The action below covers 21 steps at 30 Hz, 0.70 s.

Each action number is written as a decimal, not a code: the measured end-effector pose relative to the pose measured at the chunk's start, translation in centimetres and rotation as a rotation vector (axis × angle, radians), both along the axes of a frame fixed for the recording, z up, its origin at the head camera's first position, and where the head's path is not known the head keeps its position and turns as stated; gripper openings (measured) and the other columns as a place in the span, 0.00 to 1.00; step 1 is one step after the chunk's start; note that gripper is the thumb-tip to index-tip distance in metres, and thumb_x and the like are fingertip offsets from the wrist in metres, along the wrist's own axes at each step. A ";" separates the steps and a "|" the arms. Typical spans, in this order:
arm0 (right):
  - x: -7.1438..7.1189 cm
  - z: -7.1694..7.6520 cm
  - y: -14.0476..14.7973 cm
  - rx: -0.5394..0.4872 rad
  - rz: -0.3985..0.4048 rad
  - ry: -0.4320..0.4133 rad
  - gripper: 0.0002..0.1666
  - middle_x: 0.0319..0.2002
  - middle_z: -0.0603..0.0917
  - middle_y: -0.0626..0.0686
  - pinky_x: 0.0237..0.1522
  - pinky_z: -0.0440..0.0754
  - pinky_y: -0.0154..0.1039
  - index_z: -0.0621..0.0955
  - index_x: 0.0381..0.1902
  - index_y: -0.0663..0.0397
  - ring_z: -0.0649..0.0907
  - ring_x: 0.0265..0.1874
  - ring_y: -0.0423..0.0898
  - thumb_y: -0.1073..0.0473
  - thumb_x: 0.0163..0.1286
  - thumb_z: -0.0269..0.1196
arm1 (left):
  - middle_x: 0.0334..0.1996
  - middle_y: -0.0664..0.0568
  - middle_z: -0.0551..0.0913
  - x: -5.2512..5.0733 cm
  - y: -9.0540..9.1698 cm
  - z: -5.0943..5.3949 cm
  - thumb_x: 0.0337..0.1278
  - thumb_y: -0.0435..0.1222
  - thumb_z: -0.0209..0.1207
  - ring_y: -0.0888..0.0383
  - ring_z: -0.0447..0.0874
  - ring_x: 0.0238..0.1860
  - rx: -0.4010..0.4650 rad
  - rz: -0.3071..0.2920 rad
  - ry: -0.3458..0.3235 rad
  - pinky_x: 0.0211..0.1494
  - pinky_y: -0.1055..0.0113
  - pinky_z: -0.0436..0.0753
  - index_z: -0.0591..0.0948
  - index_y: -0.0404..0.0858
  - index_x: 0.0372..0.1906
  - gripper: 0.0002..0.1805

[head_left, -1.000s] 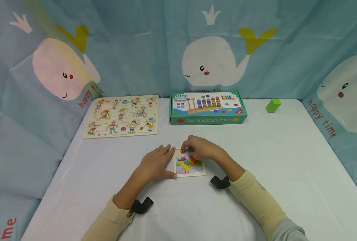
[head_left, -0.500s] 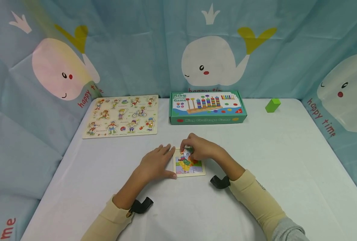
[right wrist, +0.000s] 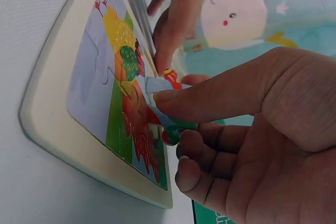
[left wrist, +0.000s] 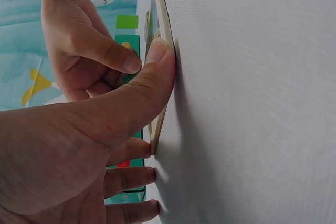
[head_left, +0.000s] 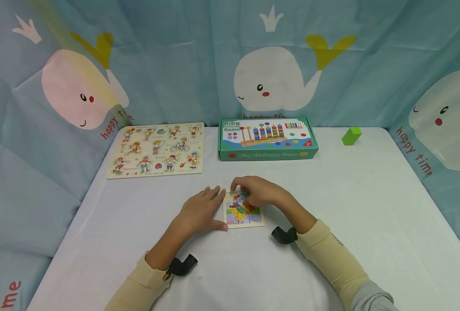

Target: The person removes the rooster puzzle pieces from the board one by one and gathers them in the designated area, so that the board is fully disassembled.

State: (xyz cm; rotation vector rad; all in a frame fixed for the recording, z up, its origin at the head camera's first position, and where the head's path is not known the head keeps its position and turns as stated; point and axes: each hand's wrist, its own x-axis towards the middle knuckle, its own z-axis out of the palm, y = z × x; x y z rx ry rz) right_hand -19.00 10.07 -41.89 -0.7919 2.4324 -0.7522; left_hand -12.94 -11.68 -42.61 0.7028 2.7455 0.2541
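Note:
A small square jigsaw puzzle [head_left: 231, 226] with a pale wooden frame lies on the white table, showing a colourful bird picture. My left hand [head_left: 200, 211] rests at its left side with fingers spread. In the left wrist view the left thumb [left wrist: 157, 53] presses on the frame's near edge. Over the far part of the puzzle, my right hand [head_left: 262, 191] pinches a puzzle piece [right wrist: 156, 84] between thumb and curled fingers. In the right wrist view this piece is tilted above the board, with light blue, red and green parts. The right hand partly hides the upper right of the puzzle.
A peg puzzle board [head_left: 156, 149] with sports figures lies at the back left. Behind the small puzzle stands a green ring game box [head_left: 269, 154]. A green block [head_left: 352, 136] stands at the back right. Whale-print curtains [head_left: 199, 65] enclose the table [head_left: 350, 203].
My right fingertips rise slightly with the piece, then come lower and a little left at the puzzle's far edge. The left hand stays put on the frame.

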 end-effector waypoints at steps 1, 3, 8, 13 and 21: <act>0.0 0.0 0.0 0.001 -0.003 -0.005 0.23 0.39 0.80 0.50 0.42 0.81 0.41 0.80 0.53 0.48 0.78 0.38 0.48 0.73 0.63 0.65 | 0.75 0.41 0.63 0.0 0.0 0.0 0.46 0.60 0.72 0.39 0.58 0.74 -0.002 0.000 0.001 0.71 0.45 0.66 0.64 0.37 0.76 0.55; 0.0 0.1 0.0 0.004 -0.008 -0.015 0.22 0.39 0.81 0.49 0.43 0.81 0.41 0.81 0.52 0.48 0.78 0.38 0.48 0.72 0.63 0.66 | 0.75 0.41 0.63 0.0 0.0 -0.1 0.46 0.60 0.72 0.39 0.58 0.74 -0.006 -0.001 0.005 0.71 0.45 0.66 0.64 0.37 0.76 0.55; -0.1 0.1 0.1 -0.003 -0.003 -0.023 0.13 0.37 0.82 0.46 0.45 0.82 0.39 0.84 0.43 0.49 0.78 0.38 0.47 0.70 0.64 0.67 | 0.75 0.42 0.62 0.0 0.1 -0.1 0.47 0.61 0.71 0.39 0.58 0.74 -0.012 -0.002 0.009 0.71 0.46 0.65 0.64 0.37 0.76 0.56; -0.3 0.2 0.3 -0.018 -0.002 -0.010 0.10 0.36 0.83 0.47 0.45 0.83 0.40 0.85 0.41 0.50 0.79 0.37 0.47 0.69 0.65 0.67 | 0.75 0.41 0.62 0.0 0.1 -0.1 0.47 0.60 0.72 0.39 0.58 0.74 -0.007 0.001 0.008 0.71 0.45 0.65 0.64 0.37 0.76 0.55; -0.5 0.1 0.6 -0.031 -0.003 -0.025 0.08 0.36 0.83 0.47 0.40 0.82 0.37 0.85 0.42 0.51 0.80 0.35 0.46 0.67 0.68 0.65 | 0.75 0.42 0.62 0.1 0.2 0.0 0.47 0.61 0.71 0.39 0.57 0.74 -0.012 0.006 0.003 0.71 0.45 0.65 0.64 0.37 0.76 0.56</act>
